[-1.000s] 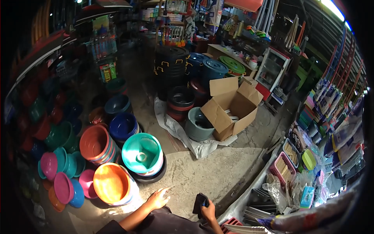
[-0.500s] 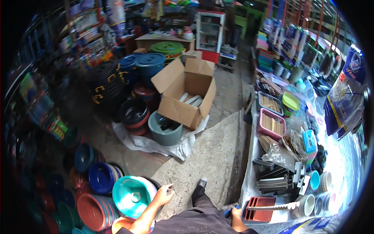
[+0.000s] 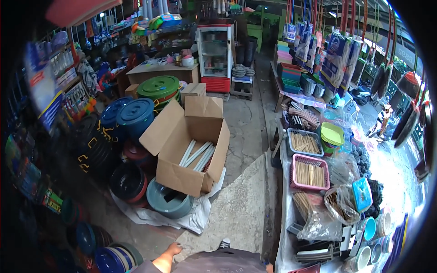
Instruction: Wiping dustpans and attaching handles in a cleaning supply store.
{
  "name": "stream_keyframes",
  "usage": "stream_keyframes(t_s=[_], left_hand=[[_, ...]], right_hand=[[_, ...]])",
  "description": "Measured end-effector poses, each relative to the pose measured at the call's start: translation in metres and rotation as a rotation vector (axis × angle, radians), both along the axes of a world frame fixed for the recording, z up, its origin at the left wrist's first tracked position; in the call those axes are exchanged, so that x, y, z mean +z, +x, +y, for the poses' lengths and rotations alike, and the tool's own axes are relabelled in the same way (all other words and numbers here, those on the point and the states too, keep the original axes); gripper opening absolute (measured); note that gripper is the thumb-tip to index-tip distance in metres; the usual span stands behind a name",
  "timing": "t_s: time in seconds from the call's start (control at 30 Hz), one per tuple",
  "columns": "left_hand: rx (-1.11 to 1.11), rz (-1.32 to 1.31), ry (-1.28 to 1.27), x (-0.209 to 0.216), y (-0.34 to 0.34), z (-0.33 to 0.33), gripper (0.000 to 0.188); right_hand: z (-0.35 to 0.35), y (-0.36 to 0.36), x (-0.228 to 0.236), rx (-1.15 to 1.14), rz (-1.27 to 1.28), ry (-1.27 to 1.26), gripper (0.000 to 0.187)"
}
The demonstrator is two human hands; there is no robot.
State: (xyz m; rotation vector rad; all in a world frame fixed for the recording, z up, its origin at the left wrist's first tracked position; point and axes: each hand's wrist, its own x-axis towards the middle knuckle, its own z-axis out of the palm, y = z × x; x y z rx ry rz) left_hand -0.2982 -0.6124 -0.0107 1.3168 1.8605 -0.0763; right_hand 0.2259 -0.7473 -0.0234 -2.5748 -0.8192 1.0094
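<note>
Cardboard box [image 3: 180, 178], its flaps spread outward, presumably so that the white rods [image 3: 187, 153] inside can be reached. Nearer you than the box is your left hand [image 3: 172, 250]; nothing shows in it, and whether its fingers are spread or pressed together cannot be told. Your right hand [image 3: 269, 267], nearer you and right of the box, is cut by the lower edge (its grip and any contents are hidden). Nearest your left hand, against the box's near side, is the grey-blue tub [image 3: 175, 212], set on a white sheet [image 3: 199, 222], probably spread to keep it clean. Left of the box and nearer you, blue basins [image 3: 107, 261] nest in a stack, likely to save room. Right of the box, a pink basket [image 3: 311, 186] gathers wooden sticks [image 3: 306, 172], apparently to keep them sorted.
</note>
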Motion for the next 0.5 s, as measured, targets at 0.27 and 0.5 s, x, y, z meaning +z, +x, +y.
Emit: stream_keyframes(t_s=[0.27,0.5], left_hand=[[0.411,-0.153,-0.058,-0.016,0.031,0.124,0.050],[0.419,-0.137,-0.158,-0.060,0.069,0.239,0.048]], right_hand=[[0.270,0.058,0.061,-0.055,0.021,0.367,0.024],[0.451,0.069,0.061,0.099,0.114,0.292,0.028]])
